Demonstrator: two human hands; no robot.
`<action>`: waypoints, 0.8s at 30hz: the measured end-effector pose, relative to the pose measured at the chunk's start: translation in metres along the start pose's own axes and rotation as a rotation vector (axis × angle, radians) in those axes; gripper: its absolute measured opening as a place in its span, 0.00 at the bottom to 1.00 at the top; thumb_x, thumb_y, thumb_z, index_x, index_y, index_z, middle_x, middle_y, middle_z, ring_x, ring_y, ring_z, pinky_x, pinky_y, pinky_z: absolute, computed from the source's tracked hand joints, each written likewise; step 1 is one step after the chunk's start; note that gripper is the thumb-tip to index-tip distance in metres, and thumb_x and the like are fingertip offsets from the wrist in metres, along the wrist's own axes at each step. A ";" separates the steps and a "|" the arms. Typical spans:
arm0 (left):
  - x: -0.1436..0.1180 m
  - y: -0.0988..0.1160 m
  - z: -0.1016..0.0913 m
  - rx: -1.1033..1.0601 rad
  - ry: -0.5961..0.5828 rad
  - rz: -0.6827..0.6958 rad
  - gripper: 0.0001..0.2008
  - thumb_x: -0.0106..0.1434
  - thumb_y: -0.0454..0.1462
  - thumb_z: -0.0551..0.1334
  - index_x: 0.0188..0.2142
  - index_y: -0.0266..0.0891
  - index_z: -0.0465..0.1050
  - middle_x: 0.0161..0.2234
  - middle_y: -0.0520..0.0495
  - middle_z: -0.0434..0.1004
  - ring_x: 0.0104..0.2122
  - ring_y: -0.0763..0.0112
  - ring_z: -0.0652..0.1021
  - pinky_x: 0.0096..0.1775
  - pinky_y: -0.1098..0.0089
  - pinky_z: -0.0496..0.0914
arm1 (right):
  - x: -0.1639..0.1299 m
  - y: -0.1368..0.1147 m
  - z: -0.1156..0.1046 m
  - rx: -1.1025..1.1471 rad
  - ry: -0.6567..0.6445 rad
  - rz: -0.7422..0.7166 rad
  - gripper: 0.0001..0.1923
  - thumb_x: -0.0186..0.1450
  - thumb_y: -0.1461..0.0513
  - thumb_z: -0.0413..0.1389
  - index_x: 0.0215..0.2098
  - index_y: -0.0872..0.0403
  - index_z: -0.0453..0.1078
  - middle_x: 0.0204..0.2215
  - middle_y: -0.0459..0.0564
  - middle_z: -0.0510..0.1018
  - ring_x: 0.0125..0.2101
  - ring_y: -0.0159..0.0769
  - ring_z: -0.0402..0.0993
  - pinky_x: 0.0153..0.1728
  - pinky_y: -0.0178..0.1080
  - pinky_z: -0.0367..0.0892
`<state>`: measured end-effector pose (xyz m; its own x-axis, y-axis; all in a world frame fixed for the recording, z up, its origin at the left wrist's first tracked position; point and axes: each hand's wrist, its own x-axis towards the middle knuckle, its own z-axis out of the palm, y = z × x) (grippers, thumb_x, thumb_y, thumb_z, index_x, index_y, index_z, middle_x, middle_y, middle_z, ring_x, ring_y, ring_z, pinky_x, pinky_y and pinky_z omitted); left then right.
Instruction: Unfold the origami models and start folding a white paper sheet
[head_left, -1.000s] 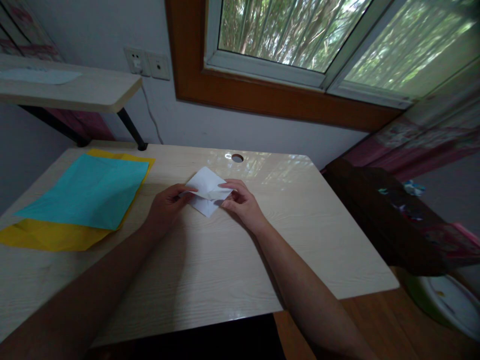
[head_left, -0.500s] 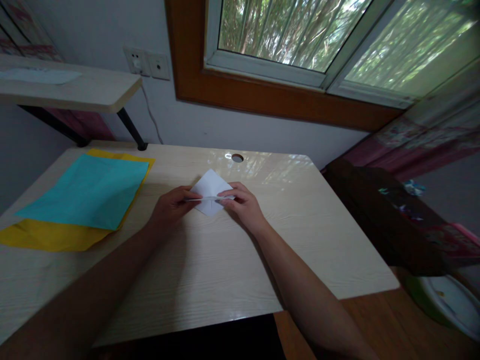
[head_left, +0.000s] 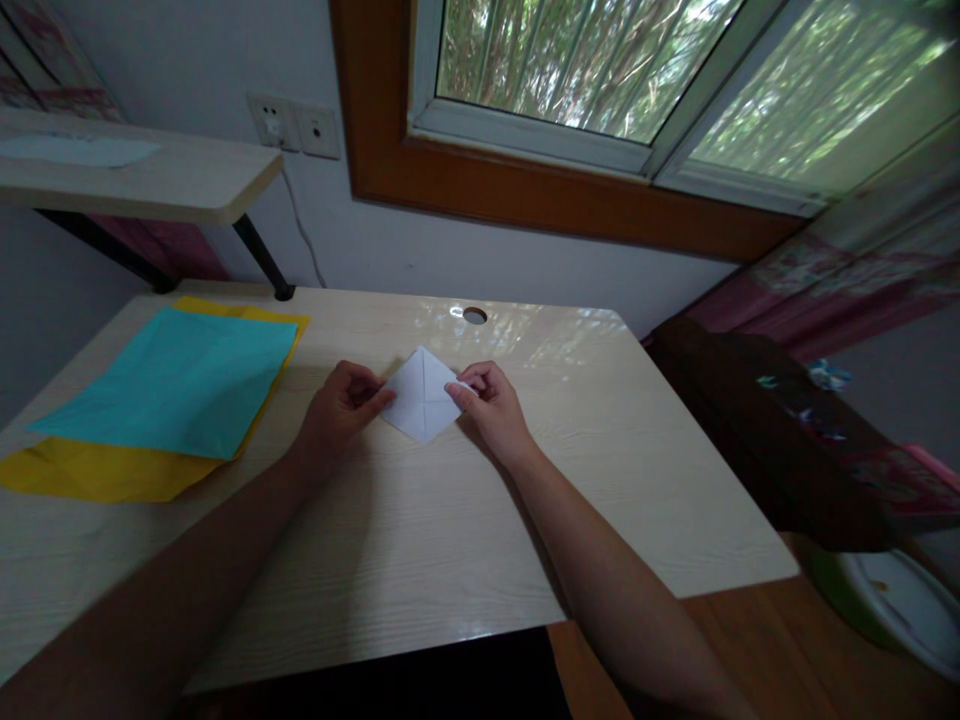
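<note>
A folded white sheet of paper (head_left: 424, 400), diamond-shaped with crossing creases, is held over the middle of the desk (head_left: 442, 540). My left hand (head_left: 343, 405) pinches its left corner, thumb on top. At the right corner my right hand (head_left: 491, 400) grips the paper between thumb and curled fingers. Both hands are closed on it, and the fingers beneath the paper are partly hidden. One corner of the diamond points toward me and the opposite one toward the wall.
Blue paper (head_left: 187, 385) lies over yellow paper (head_left: 97, 475) on the desk's left side. A raised shelf (head_left: 225, 190) on black legs stands at the back left. Near the back edge is a round cable hole (head_left: 475, 316). A white-rimmed tub (head_left: 900, 600) sits at lower right.
The upright flap across the paper's middle now lies flat, showing a smooth creased diamond. My thumbs have moved onto its top face, and my left fingers have curled in.
</note>
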<state>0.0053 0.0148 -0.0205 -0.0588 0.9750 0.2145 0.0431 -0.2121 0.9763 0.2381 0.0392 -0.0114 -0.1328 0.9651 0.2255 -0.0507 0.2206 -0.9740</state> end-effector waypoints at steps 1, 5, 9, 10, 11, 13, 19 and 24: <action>0.000 0.002 0.001 -0.022 -0.015 -0.002 0.21 0.54 0.46 0.74 0.38 0.42 0.67 0.32 0.53 0.77 0.33 0.69 0.79 0.36 0.70 0.74 | 0.000 0.000 0.000 0.004 -0.001 0.003 0.16 0.59 0.52 0.67 0.36 0.50 0.68 0.26 0.40 0.69 0.28 0.31 0.64 0.30 0.35 0.60; -0.001 0.006 0.001 -0.019 -0.118 -0.010 0.23 0.58 0.46 0.71 0.48 0.42 0.69 0.32 0.52 0.78 0.33 0.69 0.79 0.36 0.70 0.73 | -0.001 0.001 0.000 0.020 -0.015 0.010 0.16 0.60 0.52 0.66 0.36 0.50 0.67 0.26 0.40 0.69 0.27 0.30 0.64 0.30 0.35 0.59; -0.002 0.008 -0.001 0.037 -0.135 -0.007 0.23 0.60 0.46 0.70 0.51 0.42 0.71 0.29 0.53 0.75 0.29 0.72 0.76 0.31 0.73 0.69 | -0.002 0.000 0.000 0.026 -0.044 0.020 0.15 0.61 0.52 0.66 0.36 0.50 0.68 0.25 0.40 0.70 0.27 0.30 0.65 0.30 0.35 0.59; -0.002 0.008 -0.001 0.051 -0.134 -0.007 0.23 0.61 0.46 0.70 0.52 0.42 0.71 0.28 0.54 0.74 0.28 0.73 0.75 0.30 0.74 0.68 | -0.002 -0.001 0.000 0.028 -0.048 0.026 0.15 0.61 0.52 0.66 0.37 0.50 0.68 0.25 0.40 0.70 0.27 0.31 0.65 0.30 0.35 0.60; -0.002 0.009 -0.001 0.065 -0.131 -0.004 0.22 0.61 0.46 0.69 0.52 0.42 0.71 0.27 0.54 0.73 0.27 0.73 0.73 0.29 0.74 0.66 | -0.002 -0.001 0.000 0.029 -0.052 0.034 0.15 0.60 0.52 0.66 0.37 0.49 0.68 0.25 0.40 0.70 0.27 0.31 0.65 0.30 0.35 0.60; -0.002 0.009 -0.001 0.087 -0.124 0.005 0.22 0.61 0.46 0.69 0.52 0.42 0.72 0.25 0.56 0.71 0.24 0.75 0.71 0.27 0.75 0.63 | -0.003 0.000 0.000 0.030 -0.056 0.042 0.16 0.60 0.51 0.66 0.37 0.49 0.69 0.25 0.41 0.71 0.27 0.31 0.66 0.30 0.35 0.60; -0.001 0.006 -0.001 0.081 -0.102 0.017 0.21 0.61 0.45 0.69 0.51 0.43 0.72 0.25 0.56 0.70 0.24 0.75 0.70 0.26 0.75 0.63 | 0.000 0.003 0.000 0.039 -0.035 0.029 0.15 0.60 0.51 0.66 0.39 0.49 0.70 0.26 0.42 0.73 0.29 0.33 0.68 0.32 0.36 0.63; 0.000 0.002 -0.002 0.034 -0.118 0.010 0.24 0.60 0.45 0.70 0.54 0.44 0.71 0.30 0.53 0.75 0.27 0.73 0.74 0.29 0.74 0.68 | 0.002 0.002 -0.002 0.030 0.085 -0.037 0.12 0.61 0.54 0.66 0.39 0.48 0.72 0.30 0.43 0.76 0.31 0.33 0.70 0.34 0.37 0.64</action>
<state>0.0034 0.0144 -0.0180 0.0598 0.9744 0.2169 0.0770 -0.2212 0.9722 0.2395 0.0419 -0.0128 -0.0461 0.9651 0.2579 -0.0838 0.2536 -0.9637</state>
